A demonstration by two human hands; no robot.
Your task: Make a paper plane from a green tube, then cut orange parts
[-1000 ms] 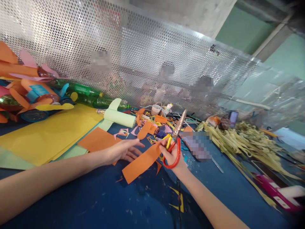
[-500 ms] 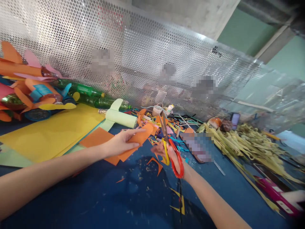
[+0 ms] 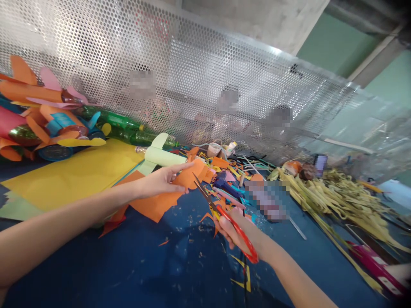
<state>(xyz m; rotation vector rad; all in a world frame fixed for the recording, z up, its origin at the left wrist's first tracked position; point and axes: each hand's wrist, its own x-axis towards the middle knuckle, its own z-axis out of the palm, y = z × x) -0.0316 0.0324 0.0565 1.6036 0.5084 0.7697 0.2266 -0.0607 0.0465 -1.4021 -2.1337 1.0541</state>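
Observation:
My left hand (image 3: 165, 182) pinches a small piece of orange paper (image 3: 192, 172) between thumb and fingers. Scissors (image 3: 237, 231) with red and yellow handles are gripped in my right hand (image 3: 229, 229), their blades pointing up and left close to the paper's right edge. Whether the blades touch the paper I cannot tell. Beneath my left hand lie larger orange sheets (image 3: 156, 207). Just behind it, a bottle wrapped in pale green paper (image 3: 165, 157) with paper fins rests on its side.
Yellow sheets (image 3: 86, 179) lie at left, below paper-covered bottles (image 3: 35, 92) and green bottles (image 3: 112, 119). Paper scraps and a blue glue gun (image 3: 227, 187) are beyond my right hand. Dried leaf strips (image 3: 340, 192) and a magenta object (image 3: 374, 265) are at right. A perforated metal screen (image 3: 205, 68) stands behind.
My right hand has turned the scissors to the left, bringing the blade tips down to the orange paper. The held paper has turned in my left hand and sits slightly further left.

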